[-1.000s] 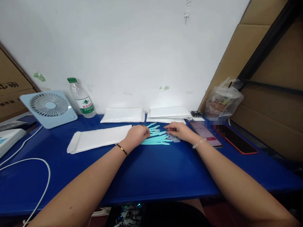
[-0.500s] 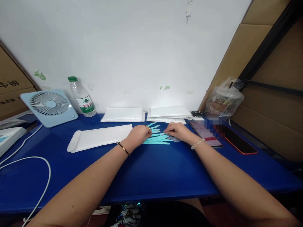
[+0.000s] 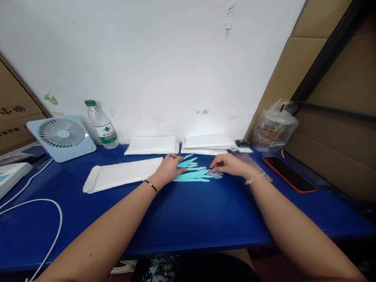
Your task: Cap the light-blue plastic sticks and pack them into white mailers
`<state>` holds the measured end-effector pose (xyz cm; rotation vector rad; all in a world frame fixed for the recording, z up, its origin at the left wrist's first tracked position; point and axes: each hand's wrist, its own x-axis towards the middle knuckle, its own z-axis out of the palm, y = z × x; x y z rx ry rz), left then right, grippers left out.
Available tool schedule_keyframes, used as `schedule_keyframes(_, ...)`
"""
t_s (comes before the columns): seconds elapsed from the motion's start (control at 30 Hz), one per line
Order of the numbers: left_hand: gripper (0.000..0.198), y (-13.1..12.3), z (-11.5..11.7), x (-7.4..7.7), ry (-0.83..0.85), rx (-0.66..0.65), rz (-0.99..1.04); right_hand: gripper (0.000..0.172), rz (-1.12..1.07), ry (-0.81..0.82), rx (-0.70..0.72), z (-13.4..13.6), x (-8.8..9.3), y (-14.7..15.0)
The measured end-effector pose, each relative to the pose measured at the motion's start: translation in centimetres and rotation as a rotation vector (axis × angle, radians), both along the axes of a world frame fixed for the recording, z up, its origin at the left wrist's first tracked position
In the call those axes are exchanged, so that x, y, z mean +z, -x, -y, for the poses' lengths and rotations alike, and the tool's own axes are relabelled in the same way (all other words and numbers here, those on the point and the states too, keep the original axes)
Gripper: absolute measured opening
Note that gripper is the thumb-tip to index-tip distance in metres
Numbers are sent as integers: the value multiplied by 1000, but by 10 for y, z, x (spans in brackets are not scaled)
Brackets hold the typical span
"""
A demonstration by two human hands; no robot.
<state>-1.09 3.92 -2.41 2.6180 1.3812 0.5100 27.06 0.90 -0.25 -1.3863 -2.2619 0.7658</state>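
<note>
My left hand (image 3: 170, 168) rests on the left end of a fan of thin teal strips (image 3: 194, 174), its thumb and fingers apart and lying over them. My right hand (image 3: 227, 163) is at the right of the strips. Its thumb and fingertips are pinched together over small translucent greyish pieces (image 3: 216, 175); whether a piece is between them is too small to make out. A long white padded envelope (image 3: 123, 172) lies just left of my left hand.
Stacked white envelopes (image 3: 208, 141) and another white envelope pile (image 3: 151, 145) lie along the wall. A blue fan (image 3: 63, 135) and water bottle (image 3: 102, 127) stand back left. To the right are an orange-edged phone (image 3: 289, 174), a second phone (image 3: 252, 164) and a bagged cup (image 3: 274, 127).
My left thumb and fingers have spread apart over the strips. My right hand has moved slightly right, away from the strip ends, to the translucent pieces. The view has shifted a little.
</note>
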Motion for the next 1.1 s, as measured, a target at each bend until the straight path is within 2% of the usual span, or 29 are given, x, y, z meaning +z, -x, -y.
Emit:
schedule_keyframes(0.17, 40, -2, -4, -1, 28, 6, 25, 15, 63, -43, -46, -6, -7, -5)
schedule_keyframes(0.27, 43, -3, -1, 5, -29, 47, 39, 14, 114, -100, -100, -9, -10, -9)
schedule_keyframes(0.33, 41, -2, 3, 10, -30, 30, 61, 13, 133, -135, -110, -9, -10, -11)
schedule_keyframes(0.47, 26, 1, 10, 18, 181, -118, 33, 10, 150, -153, -107, -7, -8, -9)
schedule_keyframes(0.53, 19, 0, 12, 19, 223, -127, -3, 9, 128, -132, -104, -6, -6, -7)
schedule_keyframes(0.63, 17, -3, 13, 20, 188, -88, -44, 8, 71, -136, -78, -3, -5, -2)
schedule_keyframes(0.8, 16, -2, 15, 23, 151, -94, -18, 10, 107, -286, 13, -2, -4, 8)
schedule_keyframes(0.9, 16, -1, 14, 23, 190, -103, 6, 11, 104, -287, 39, -3, -5, 10)
schedule_keyframes(1.1, 15, -1, 11, 20, 171, -93, -6, 11, 51, -245, 4, -4, -9, 13)
